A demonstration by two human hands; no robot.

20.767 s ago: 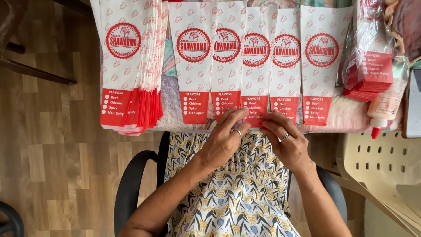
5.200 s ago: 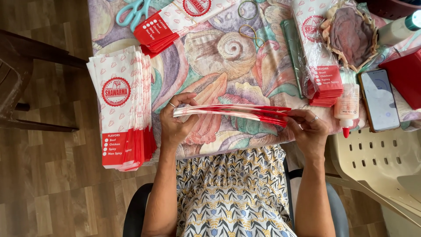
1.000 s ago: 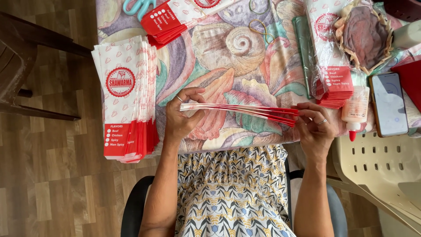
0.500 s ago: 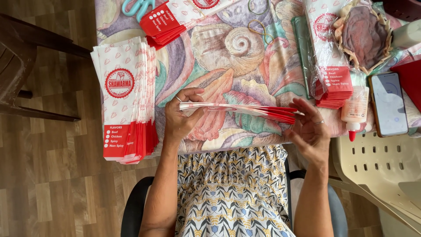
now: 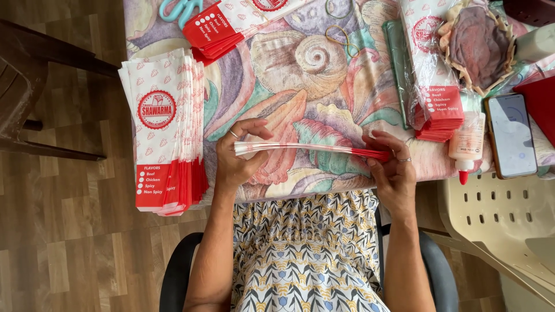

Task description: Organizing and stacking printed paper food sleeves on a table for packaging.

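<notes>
I hold a thin stack of white-and-red paper bags (image 5: 312, 149) edge-on and level above the table's near edge. My left hand (image 5: 238, 155) grips the white end, thumb on top. My right hand (image 5: 392, 171) pinches the red end; a ring shows on one finger. A tall fanned pile of the same bags (image 5: 165, 130) lies flat at the table's left side, just left of my left hand.
A patterned shell cloth (image 5: 306, 63) covers the table. More bags (image 5: 228, 26) and teal scissors (image 5: 180, 8) lie at the back; a wrapped bag bundle (image 5: 433, 69), glue bottle (image 5: 466, 144) and phone (image 5: 511, 135) sit right. A cream plastic chair (image 5: 503, 225) stands at right.
The stack has stayed between my hands at the same spot. My right hand's fingers have shifted along the red end and closed on it again.
</notes>
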